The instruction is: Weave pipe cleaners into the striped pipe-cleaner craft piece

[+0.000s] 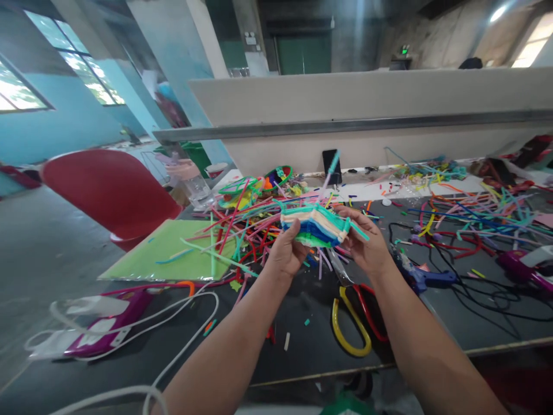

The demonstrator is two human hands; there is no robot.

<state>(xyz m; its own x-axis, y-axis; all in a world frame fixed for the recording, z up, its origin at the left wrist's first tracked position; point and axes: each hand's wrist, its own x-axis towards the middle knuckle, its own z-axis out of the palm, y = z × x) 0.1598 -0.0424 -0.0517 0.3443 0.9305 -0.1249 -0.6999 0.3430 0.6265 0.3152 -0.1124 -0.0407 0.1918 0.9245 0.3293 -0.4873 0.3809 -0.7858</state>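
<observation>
Between both hands, above the dark table, I hold a striped pipe-cleaner craft piece [317, 223] in teal, cream, blue and green. My left hand [287, 251] grips its left end, thumb on the front. At the right end, my right hand [365, 239] has its fingers around the edge, near a teal pipe-cleaner end that sticks out. A pale pink and teal stem [329, 176] rises behind the piece. Below my hands lie scissors [352, 323] with one yellow and one red handle loop, their blades partly under the piece.
Loose pipe cleaners [246, 222] heap behind and left of my hands, some over a green sheet pack [159, 248]. A blue glue gun [432, 278] and black cables lie right. Purple power strips [108, 323] sit at both sides. A phone [332, 166] leans on the divider.
</observation>
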